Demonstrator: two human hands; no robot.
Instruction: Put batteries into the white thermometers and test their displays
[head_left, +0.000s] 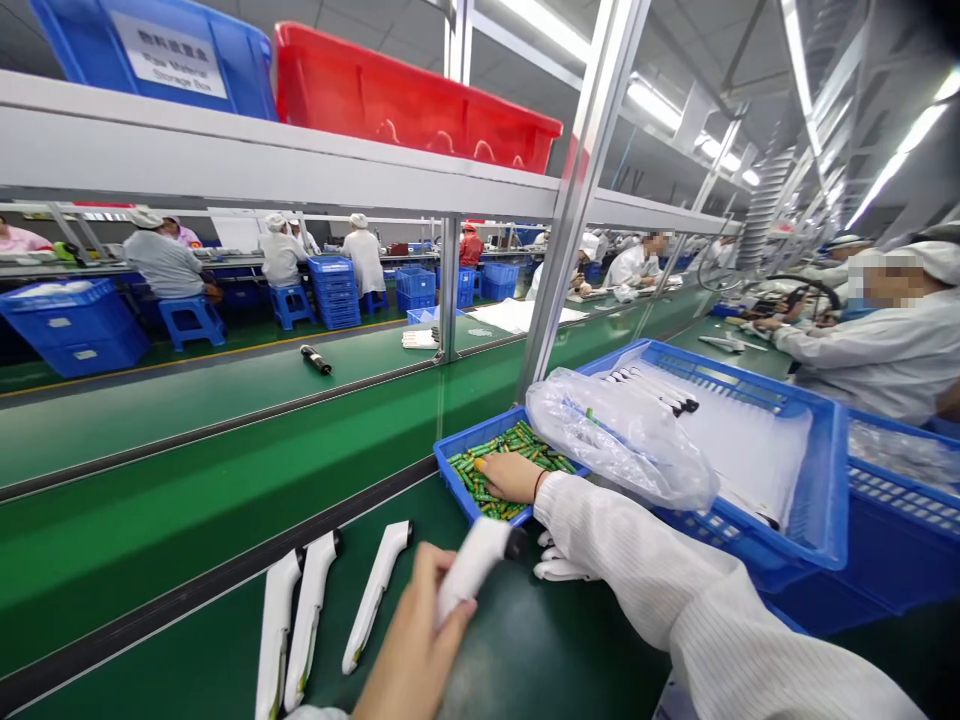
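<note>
While the left hand (420, 635) grips a white handheld device (471, 572), the right hand (514, 477) — half-curled, hold impossible to tell — sits among green batteries (466, 480) in a blue tray (452, 492), at the left's one o'clock; three similar devices (377, 595) lie at its nine.

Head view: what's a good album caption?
Left grip holding a black-tipped white plastic device, right grip among green cylindrical batteries.

Lights (796, 52) glow at two o'clock, a post (592, 130) stands at one, a shelf (225, 152) at ten, stools (187, 304) at nine.
</note>
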